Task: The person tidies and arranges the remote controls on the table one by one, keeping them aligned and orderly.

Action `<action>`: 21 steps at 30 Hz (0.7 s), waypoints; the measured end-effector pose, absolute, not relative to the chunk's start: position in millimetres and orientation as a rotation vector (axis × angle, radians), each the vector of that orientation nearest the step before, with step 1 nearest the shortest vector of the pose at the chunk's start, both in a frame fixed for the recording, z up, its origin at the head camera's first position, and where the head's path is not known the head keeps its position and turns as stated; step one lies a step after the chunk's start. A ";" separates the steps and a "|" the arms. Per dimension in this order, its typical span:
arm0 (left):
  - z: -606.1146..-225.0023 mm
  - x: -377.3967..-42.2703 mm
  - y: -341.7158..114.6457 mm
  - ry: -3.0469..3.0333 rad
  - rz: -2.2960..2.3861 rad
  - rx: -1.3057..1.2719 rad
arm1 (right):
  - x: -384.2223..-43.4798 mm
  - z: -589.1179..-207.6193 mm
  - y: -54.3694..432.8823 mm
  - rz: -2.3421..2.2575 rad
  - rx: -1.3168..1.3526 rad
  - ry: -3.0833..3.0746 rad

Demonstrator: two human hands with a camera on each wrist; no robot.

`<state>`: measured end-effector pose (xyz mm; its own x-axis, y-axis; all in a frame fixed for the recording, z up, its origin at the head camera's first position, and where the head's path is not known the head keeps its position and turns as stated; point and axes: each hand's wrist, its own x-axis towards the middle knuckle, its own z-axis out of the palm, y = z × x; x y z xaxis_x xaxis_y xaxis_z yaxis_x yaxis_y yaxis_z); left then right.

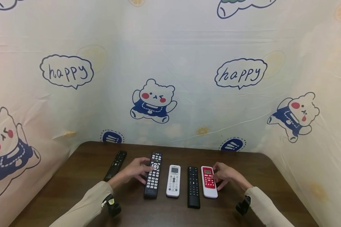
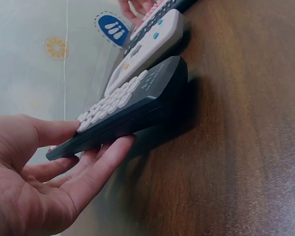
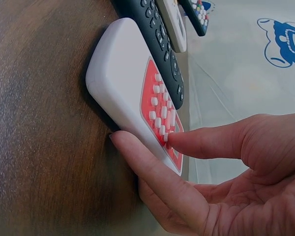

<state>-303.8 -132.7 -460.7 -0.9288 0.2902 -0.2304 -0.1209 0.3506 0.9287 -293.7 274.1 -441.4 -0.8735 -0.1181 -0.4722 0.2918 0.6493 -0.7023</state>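
My left hand (image 1: 134, 170) grips a long black remote control with white buttons (image 1: 152, 186). In the left wrist view the thumb lies on its button face and the fingers (image 2: 101, 169) are under it; the black remote is tilted, its far end raised off the table. At the right, my right hand (image 1: 226, 175) holds a white remote control with a red button panel (image 1: 210, 193) by its right side. The right wrist view shows the thumb on the red panel and the fingers (image 3: 157, 172) along the side edge. This remote lies on or very near the table.
Between the hands lie a white remote with a small screen (image 1: 173, 190) and a slim black remote (image 1: 194, 201). Another black remote (image 1: 116, 165) lies left of the left hand, partly behind the forearm. A patterned cloth (image 1: 193, 94) hangs behind the brown table (image 1: 170, 214).
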 end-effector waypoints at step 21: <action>-472.7 -309.2 -128.2 2.436 1.467 0.137 | -297.1 -441.1 270.2 -1.136 0.168 2.394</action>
